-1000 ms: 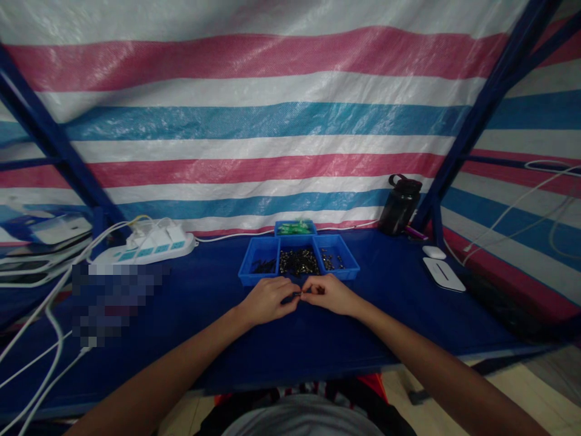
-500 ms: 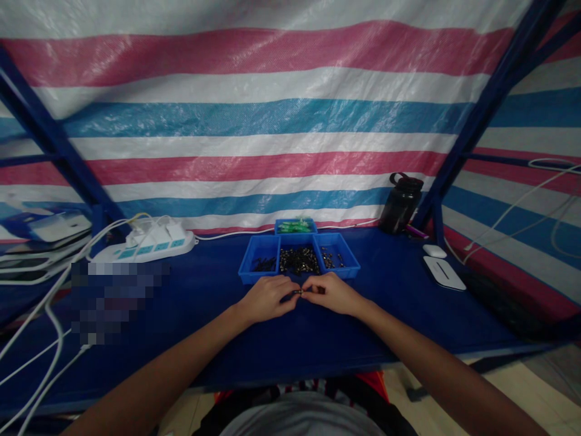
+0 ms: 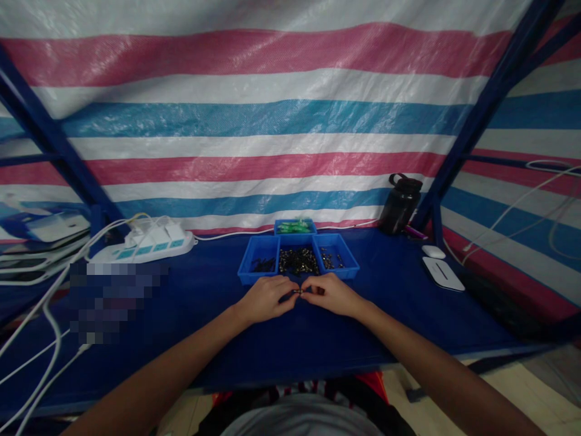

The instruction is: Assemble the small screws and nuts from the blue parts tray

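My left hand [image 3: 269, 298] and my right hand [image 3: 334, 294] meet fingertip to fingertip above the table, just in front of the blue bins. Between the pinched fingers of both hands is a small dark and shiny metal part [image 3: 297, 292], mostly covered by the fingertips. Behind my hands, the left blue bin [image 3: 246, 264] holds thin dark pieces. Many small black and brassy parts [image 3: 298, 260] fill the middle bin. A few small metal parts lie in the right bin [image 3: 347, 257]. Green pieces [image 3: 295, 226] fill a smaller blue bin at the back.
On the blue table [image 3: 204, 339] a white power strip [image 3: 154, 247] with cables is at the left, beside stacked devices [image 3: 40, 260]. A black bottle [image 3: 400, 204] stands at the back right, near a white box [image 3: 443, 274] and a small white case [image 3: 433, 251].
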`<state>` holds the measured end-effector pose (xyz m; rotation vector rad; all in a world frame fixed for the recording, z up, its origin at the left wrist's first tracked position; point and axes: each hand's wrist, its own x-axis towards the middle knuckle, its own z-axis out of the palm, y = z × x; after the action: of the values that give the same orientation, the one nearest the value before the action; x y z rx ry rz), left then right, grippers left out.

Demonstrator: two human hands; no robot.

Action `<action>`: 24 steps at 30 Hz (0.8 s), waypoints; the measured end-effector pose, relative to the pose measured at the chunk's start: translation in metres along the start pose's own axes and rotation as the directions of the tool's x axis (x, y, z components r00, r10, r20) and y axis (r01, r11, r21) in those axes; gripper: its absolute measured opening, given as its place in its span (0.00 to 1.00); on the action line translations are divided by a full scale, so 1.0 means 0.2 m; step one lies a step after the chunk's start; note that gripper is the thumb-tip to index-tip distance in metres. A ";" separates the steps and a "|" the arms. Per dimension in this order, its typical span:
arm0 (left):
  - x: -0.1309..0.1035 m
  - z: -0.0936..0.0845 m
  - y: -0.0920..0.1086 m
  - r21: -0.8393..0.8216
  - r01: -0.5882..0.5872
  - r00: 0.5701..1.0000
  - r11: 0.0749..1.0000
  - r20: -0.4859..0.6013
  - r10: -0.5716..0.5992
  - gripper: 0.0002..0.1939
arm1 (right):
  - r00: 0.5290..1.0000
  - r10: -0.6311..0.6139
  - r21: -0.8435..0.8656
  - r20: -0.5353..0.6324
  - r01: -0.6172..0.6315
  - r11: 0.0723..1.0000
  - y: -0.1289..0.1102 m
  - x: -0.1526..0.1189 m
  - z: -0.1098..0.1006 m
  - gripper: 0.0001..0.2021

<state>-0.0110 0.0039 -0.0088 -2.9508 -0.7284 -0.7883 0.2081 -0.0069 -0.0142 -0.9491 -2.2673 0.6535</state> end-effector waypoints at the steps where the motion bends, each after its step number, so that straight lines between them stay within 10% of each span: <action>1: 0.00 0.00 0.00 -0.003 0.001 1.000 1.000 0.006 -0.001 0.09 | 1.000 -0.001 -0.002 -0.001 0.001 1.000 0.00 0.00 0.00 0.08; 24: 0.00 -0.01 0.00 -0.039 0.020 0.998 0.999 0.066 -0.017 0.09 | 0.999 -0.010 -0.040 0.047 0.012 0.999 0.01 0.00 0.00 0.08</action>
<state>-0.0113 0.0032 -0.0077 -3.0234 -0.7529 -0.7186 0.2102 -0.0051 -0.0154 -0.9493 -2.3331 0.6334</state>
